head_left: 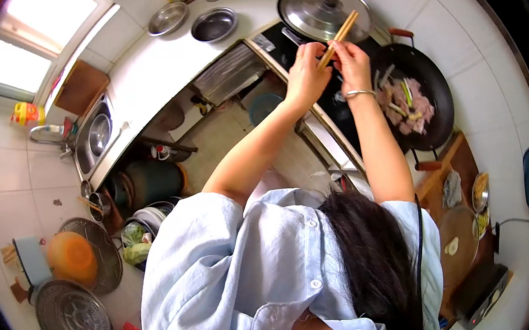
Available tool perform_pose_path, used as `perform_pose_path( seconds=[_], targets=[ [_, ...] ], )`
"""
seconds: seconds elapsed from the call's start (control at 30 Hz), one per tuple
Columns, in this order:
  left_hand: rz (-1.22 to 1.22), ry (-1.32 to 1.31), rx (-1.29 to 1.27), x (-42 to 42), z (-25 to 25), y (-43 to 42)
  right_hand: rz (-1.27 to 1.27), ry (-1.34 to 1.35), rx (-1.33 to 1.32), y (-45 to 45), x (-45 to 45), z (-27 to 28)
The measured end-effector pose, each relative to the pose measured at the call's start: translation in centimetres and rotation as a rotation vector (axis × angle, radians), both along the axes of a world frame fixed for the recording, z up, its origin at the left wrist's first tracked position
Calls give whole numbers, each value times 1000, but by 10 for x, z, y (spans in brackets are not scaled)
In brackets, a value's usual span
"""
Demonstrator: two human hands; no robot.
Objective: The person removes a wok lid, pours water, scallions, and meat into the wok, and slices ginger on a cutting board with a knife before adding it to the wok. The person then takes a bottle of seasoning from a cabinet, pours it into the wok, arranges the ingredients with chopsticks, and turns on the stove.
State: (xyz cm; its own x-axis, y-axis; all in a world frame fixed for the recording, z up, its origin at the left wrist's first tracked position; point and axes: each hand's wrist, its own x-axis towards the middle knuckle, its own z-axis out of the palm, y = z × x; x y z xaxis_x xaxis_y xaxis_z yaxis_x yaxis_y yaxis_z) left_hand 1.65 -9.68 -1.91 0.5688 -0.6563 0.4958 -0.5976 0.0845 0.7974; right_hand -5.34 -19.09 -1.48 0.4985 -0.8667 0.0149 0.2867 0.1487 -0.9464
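Note:
A pair of wooden chopsticks (pixel 344 29) slants up and to the right between my two hands, over the stove's front part. My left hand (pixel 308 75) is closed at their lower end, which it partly hides. The fingers of my right hand (pixel 352 65), with a bracelet at the wrist, are closed around their middle. Just right of that hand sits a black wok (pixel 436 95) holding pale pink meat slices (pixel 423 109) and green onion pieces (pixel 407 93). Behind the chopsticks, a lidded pan (pixel 306 12) with a glass lid rests on the stove.
Two metal bowls (pixel 213 25) (pixel 168 19) stand on the white counter (pixel 138 69). A sink (pixel 86 159) lies at the far left. Right of my body are a wooden cutting board (pixel 452 174) and a round lid (pixel 458 241). Strainers (pixel 74 321) hang at the lower left.

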Motion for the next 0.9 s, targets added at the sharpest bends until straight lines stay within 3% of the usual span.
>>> perform_pose_path(
  seconds=[0.2, 0.47, 0.63, 0.9],
  targets=[
    [239, -189, 63, 149, -22, 41, 135, -24, 180, 22, 167, -35],
    [328, -100, 136, 350, -91, 37, 257, -20, 338, 30, 359, -100],
    [308, -93, 187, 420, -139, 10, 268, -51, 503, 20, 414, -133],
    [293, -98, 269, 460, -191, -31, 171, -11, 513, -3, 441, -176]
  ],
)
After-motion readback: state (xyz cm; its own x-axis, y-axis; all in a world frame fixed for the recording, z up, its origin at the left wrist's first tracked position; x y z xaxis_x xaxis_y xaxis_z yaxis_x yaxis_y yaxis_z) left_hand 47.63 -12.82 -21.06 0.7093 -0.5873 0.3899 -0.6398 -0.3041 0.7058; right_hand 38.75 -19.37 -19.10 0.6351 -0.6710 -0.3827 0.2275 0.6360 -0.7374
